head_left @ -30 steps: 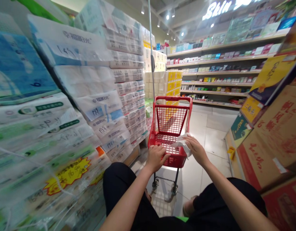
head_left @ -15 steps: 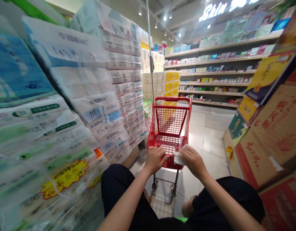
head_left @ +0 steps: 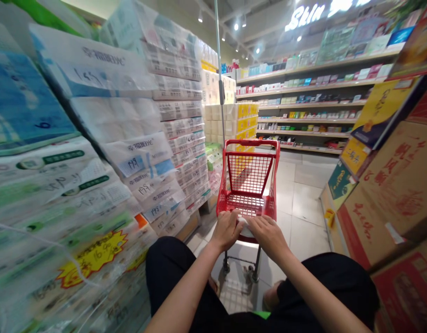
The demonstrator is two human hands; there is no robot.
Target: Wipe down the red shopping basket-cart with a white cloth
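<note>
A small red shopping cart [head_left: 275, 178] with a mesh basket and wheels stands in front of me, between my knees. My left hand [head_left: 226, 231] is closed over the near rim of the cart, at its left part. My right hand [head_left: 269, 234] lies on the same rim close beside it, fingers bent over a crumpled white wipe [head_left: 245, 228]. The wipe is pressed against the rim between the two hands, and much of it is hidden under the right fingers. The hands almost meet at the thumbs.
Tall stacks of tissue packs [head_left: 182, 111] rise on my left, with a yellow price tag [head_left: 93, 259] low down. Cardboard boxes [head_left: 395, 171] are piled on my right. Behind the cart stand a thin metal pole [head_left: 220, 69] and long product shelves [head_left: 303, 101].
My right hand has slid left along the rim with the wipe, up to my left hand. The cart and my left hand have shifted slightly to the right.
</note>
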